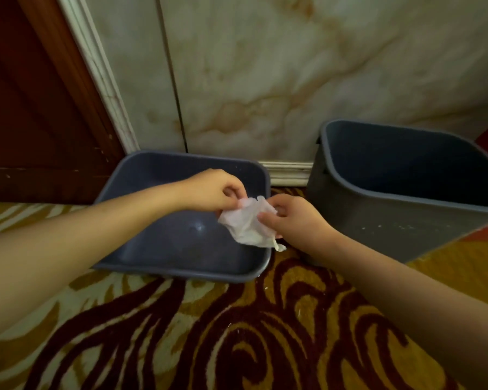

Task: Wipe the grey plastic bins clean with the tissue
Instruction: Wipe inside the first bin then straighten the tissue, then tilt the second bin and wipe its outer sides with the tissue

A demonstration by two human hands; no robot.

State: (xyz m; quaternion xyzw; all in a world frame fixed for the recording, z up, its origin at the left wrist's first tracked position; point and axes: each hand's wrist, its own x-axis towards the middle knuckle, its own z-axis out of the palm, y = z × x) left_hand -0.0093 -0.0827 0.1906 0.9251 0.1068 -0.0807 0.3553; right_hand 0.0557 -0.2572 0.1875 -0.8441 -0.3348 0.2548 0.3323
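While both bare hands, left hand (pixel 213 190) and right hand (pixel 293 218), pinch a crumpled white tissue (pixel 248 223), a shallow-looking grey plastic bin (pixel 141 175) sits beneath. A second grey bin (pixel 378 218) stands right, patterned carpet (pixel 237 333) open nearby.

Crumpled white tissue (pixel 248 222) above left grey bin (pixel 181 249); right grey bin (pixel 378 220) upright.

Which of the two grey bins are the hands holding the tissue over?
The left bin, by the wooden door; both hands grip the tissue above it. The right bin stands apart.
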